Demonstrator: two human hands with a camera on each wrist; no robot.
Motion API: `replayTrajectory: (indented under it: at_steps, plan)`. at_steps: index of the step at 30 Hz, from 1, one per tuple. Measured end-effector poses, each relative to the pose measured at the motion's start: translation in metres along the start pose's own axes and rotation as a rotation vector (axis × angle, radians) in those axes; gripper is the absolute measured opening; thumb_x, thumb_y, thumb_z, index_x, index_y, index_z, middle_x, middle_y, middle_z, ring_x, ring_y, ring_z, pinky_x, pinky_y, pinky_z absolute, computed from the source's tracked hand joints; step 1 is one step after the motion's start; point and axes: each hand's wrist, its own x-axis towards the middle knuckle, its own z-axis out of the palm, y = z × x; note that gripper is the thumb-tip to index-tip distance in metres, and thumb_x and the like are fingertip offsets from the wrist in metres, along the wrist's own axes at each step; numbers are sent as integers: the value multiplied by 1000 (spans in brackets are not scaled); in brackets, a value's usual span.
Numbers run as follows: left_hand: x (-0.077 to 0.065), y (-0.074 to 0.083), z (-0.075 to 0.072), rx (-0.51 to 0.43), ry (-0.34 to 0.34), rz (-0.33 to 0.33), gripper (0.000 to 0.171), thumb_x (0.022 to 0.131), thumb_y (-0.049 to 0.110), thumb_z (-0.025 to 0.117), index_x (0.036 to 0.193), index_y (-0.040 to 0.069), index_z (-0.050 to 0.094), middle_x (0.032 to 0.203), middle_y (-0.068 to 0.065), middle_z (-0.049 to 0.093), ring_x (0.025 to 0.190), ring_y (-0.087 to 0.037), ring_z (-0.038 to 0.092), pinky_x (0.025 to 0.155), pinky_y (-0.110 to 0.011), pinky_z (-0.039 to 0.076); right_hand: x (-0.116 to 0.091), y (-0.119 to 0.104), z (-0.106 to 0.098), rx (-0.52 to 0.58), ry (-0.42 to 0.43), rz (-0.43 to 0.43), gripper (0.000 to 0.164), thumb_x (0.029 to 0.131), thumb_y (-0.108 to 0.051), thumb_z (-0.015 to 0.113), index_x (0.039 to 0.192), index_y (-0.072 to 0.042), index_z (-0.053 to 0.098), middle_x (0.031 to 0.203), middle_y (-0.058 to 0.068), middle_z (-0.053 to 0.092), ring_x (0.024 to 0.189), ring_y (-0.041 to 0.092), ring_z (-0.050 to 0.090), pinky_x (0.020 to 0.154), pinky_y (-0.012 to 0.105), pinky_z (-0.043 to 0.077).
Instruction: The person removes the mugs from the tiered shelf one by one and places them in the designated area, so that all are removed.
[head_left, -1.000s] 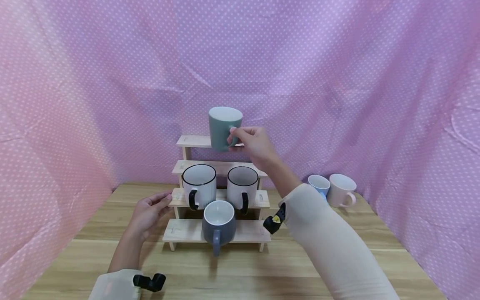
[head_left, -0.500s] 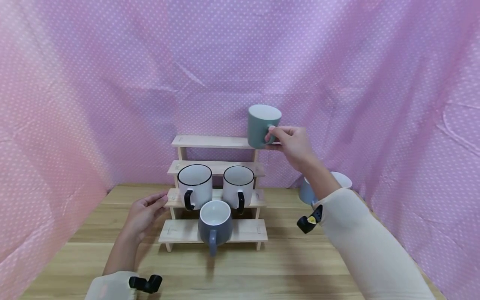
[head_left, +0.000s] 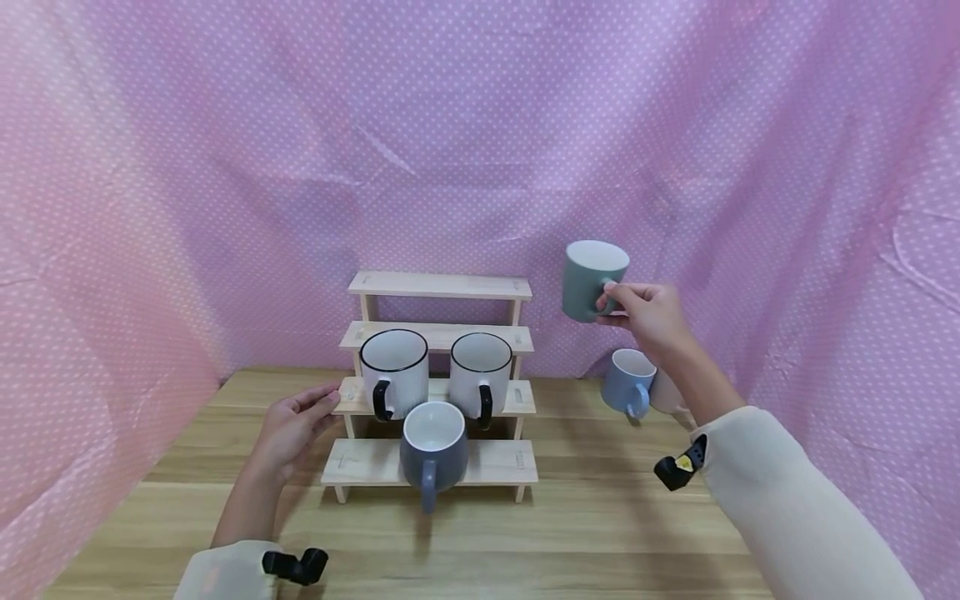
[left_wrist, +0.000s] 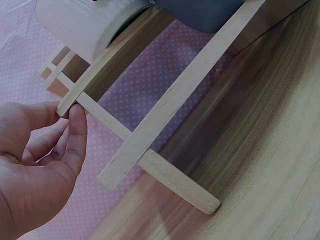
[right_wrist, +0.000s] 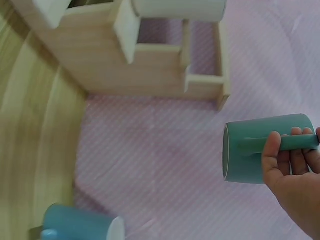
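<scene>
A green mug [head_left: 583,287] with a white inside hangs in the air right of the stepped wooden rack [head_left: 442,286]. My right hand [head_left: 651,318] pinches its handle, thumb and fingers around it, as the right wrist view also shows. At the rack's left side, my left hand [head_left: 296,429] pinches the end of the second step from the bottom between thumb and finger [left_wrist: 76,137]. Two white mugs with black rims, a left one [head_left: 405,387] and a right one [head_left: 474,392], stand on that step. On the bottom step sits a grey mug [head_left: 442,458], handle forward.
Right of the rack, a blue mug [head_left: 626,383] stands on the wooden table [head_left: 540,542]. Behind it a pale mug [head_left: 666,392] is partly hidden by the right forearm. A pink dotted cloth [head_left: 465,125] hangs behind and at both sides.
My right hand has carried the green mug rightward from above the top step to beyond the rack's right end, lowering it slightly. The left hand keeps its hold on the step.
</scene>
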Motion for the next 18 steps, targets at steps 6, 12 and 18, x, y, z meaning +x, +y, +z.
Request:
replayTrajectory:
  at_steps: [6,12,18]
  plan:
    - [-2,1,0,17,13,-13,59,103,16,65,147,-13,41,112,7,65,100,-4,66,99,-23,55,-6,25,-14,7,30,32,30,103,-16,63,98,12,71,86,5,69,89,19,71,84,32,63]
    - [-1,0,1,41,19,-7,58,104,16,63,149,-12,40,115,6,64,101,-2,65,97,-21,55,-12,59,-20,-50,56,62,40,104,-23,63,101,17,69,90,4,70,96,18,69,88,34,63]
    - [-1,0,2,36,18,3,55,104,13,62,148,-13,41,113,5,65,100,-3,65,98,-23,56,-17,97,-22,-104,46,107,48,106,-26,59,109,22,65,95,6,69,99,18,67,94,40,61]
